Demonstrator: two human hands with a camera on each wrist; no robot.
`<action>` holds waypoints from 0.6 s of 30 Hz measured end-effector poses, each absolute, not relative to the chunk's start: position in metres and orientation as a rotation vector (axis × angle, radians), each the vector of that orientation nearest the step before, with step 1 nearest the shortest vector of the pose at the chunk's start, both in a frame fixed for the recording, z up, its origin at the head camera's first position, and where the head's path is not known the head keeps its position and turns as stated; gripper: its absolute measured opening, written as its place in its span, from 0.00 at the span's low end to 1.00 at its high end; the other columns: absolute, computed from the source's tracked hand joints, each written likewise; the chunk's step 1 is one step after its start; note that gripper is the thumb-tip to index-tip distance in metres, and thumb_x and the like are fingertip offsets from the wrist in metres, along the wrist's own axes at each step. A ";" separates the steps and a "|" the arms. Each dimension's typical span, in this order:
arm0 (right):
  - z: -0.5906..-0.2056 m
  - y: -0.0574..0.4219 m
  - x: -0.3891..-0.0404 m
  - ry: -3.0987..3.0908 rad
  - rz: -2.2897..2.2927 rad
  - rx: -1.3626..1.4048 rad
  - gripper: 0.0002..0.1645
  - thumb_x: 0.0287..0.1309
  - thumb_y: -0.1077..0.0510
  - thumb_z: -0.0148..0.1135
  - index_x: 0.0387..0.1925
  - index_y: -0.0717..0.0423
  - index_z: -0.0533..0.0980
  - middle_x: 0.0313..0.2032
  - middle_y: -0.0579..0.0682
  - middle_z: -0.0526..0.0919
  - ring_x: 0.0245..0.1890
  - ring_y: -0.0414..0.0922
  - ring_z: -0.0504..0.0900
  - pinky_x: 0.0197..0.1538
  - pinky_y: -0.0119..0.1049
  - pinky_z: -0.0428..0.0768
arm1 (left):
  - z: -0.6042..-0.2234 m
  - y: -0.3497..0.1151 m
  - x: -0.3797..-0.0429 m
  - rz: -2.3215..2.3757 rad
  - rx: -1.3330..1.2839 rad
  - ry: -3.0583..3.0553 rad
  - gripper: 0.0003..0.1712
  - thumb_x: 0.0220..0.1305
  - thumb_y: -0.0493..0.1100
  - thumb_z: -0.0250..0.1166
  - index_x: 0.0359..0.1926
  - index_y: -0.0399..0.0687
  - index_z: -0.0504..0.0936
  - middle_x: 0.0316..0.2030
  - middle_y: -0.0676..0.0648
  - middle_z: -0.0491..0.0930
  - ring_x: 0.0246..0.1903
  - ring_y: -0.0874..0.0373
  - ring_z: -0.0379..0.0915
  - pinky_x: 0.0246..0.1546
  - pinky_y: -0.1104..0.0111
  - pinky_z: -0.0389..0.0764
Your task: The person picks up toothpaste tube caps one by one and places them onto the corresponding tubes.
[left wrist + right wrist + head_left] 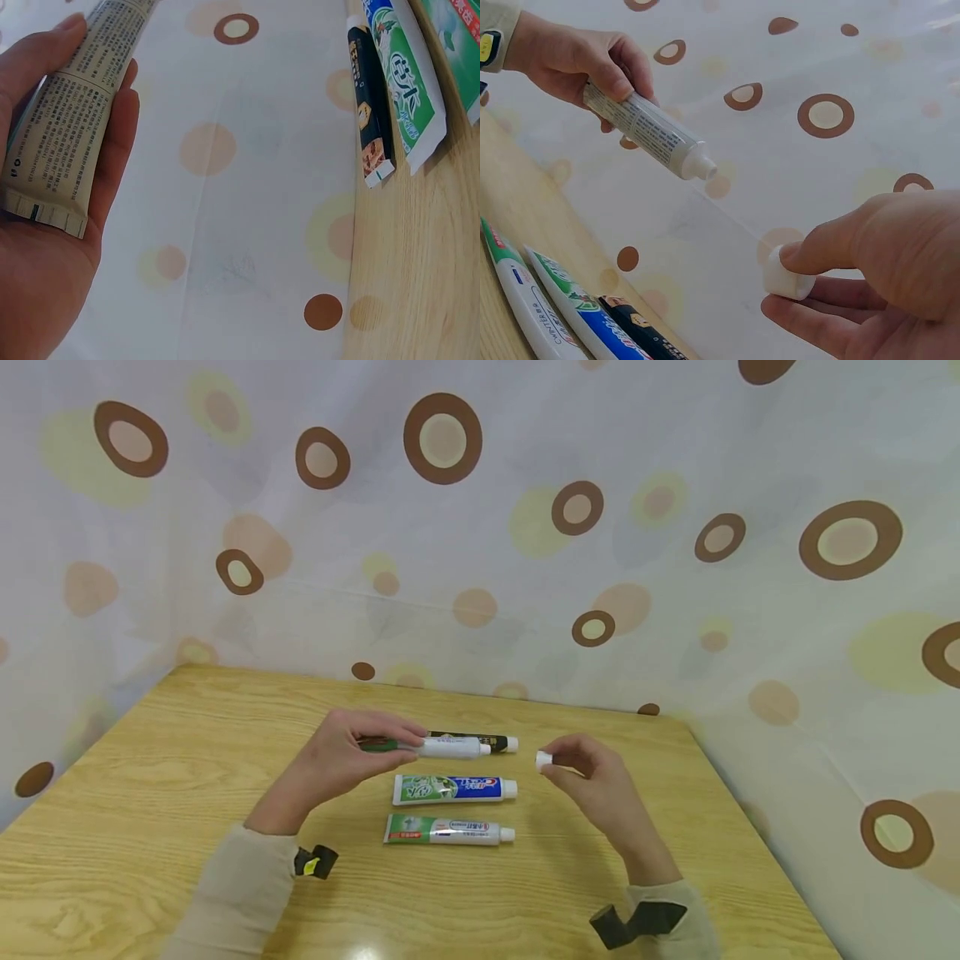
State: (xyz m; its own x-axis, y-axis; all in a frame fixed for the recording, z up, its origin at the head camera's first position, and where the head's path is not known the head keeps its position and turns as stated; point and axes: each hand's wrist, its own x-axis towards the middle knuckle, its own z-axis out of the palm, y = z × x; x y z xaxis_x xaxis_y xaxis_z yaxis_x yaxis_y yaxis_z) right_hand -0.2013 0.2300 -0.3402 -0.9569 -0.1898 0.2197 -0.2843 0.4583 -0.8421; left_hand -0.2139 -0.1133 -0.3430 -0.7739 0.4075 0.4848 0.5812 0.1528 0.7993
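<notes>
My left hand (pixel 347 752) grips a white and green toothpaste tube (pixel 452 747) above the table, its bare nozzle pointing right. Printed text covers the side of that tube seen in the left wrist view. Apart from it on the right, my right hand (pixel 592 777) pinches a small white cap (pixel 784 274) between thumb and fingers. Below the hands lie a blue and green toothpaste tube (pixel 450 788) and a green and white one (pixel 450 831). A black toothpaste tube (pixel 501 744) lies farthest back, partly hidden behind the held tube.
The wooden table (pixel 187 760) meets a patterned curtain (pixel 480 543) at its back and sides. The three lying tubes are roughly parallel, their capped ends to the right. Each wrist carries a dark strap, the right one (pixel 637 924) near the table's front.
</notes>
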 end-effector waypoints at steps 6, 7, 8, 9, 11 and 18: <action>-0.340 0.222 -0.198 -2.578 1.611 0.472 0.14 0.62 0.58 0.67 0.49 0.54 0.77 0.49 0.52 0.81 0.50 0.43 0.82 0.51 0.31 0.82 | -0.345 -0.105 -0.214 -1.699 -1.042 -2.268 0.09 0.59 0.38 0.73 0.41 0.52 0.90 0.47 0.49 0.87 0.49 0.61 0.83 0.44 0.68 0.84; -0.340 0.220 -0.198 -2.565 1.638 0.488 0.14 0.62 0.58 0.67 0.49 0.55 0.77 0.50 0.53 0.81 0.50 0.42 0.82 0.51 0.31 0.82 | -0.345 -0.103 -0.214 -1.696 -1.057 -2.263 0.09 0.59 0.38 0.73 0.41 0.52 0.90 0.47 0.49 0.87 0.50 0.60 0.83 0.44 0.68 0.84; -0.340 0.219 -0.198 -2.552 1.656 0.511 0.14 0.62 0.59 0.67 0.49 0.55 0.77 0.50 0.53 0.81 0.50 0.42 0.82 0.52 0.31 0.82 | -0.345 -0.102 -0.214 -1.690 -1.066 -2.260 0.09 0.59 0.38 0.73 0.41 0.52 0.90 0.47 0.49 0.87 0.50 0.60 0.83 0.44 0.68 0.84; -0.340 0.217 -0.197 -2.542 1.675 0.527 0.14 0.62 0.59 0.67 0.49 0.55 0.77 0.50 0.53 0.81 0.50 0.42 0.82 0.52 0.31 0.82 | -0.345 -0.101 -0.214 -1.682 -1.076 -2.255 0.09 0.58 0.38 0.73 0.41 0.52 0.90 0.47 0.49 0.87 0.50 0.60 0.82 0.44 0.68 0.84; -0.340 0.213 -0.197 -2.523 1.711 0.561 0.14 0.62 0.59 0.67 0.49 0.56 0.77 0.50 0.54 0.81 0.50 0.41 0.82 0.52 0.31 0.82 | -0.346 -0.099 -0.214 -1.678 -1.088 -2.247 0.09 0.58 0.37 0.73 0.41 0.51 0.90 0.47 0.49 0.87 0.50 0.60 0.82 0.44 0.67 0.84; -0.339 0.204 -0.192 -2.495 1.817 0.635 0.15 0.62 0.60 0.67 0.49 0.57 0.77 0.51 0.55 0.81 0.50 0.41 0.82 0.51 0.32 0.82 | -0.350 -0.095 -0.214 -1.652 -1.112 -2.241 0.08 0.58 0.37 0.73 0.40 0.51 0.90 0.46 0.50 0.88 0.50 0.60 0.82 0.45 0.66 0.84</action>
State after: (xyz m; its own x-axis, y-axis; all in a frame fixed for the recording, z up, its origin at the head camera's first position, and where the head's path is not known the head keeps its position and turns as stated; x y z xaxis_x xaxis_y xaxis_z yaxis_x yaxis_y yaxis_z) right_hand -0.1920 0.2041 -0.3390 -0.9187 -0.3247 0.2250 -0.3137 0.2534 -0.9151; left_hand -0.2138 -0.0954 -0.3503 -0.7158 0.4731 0.5136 0.6306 0.1220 0.7664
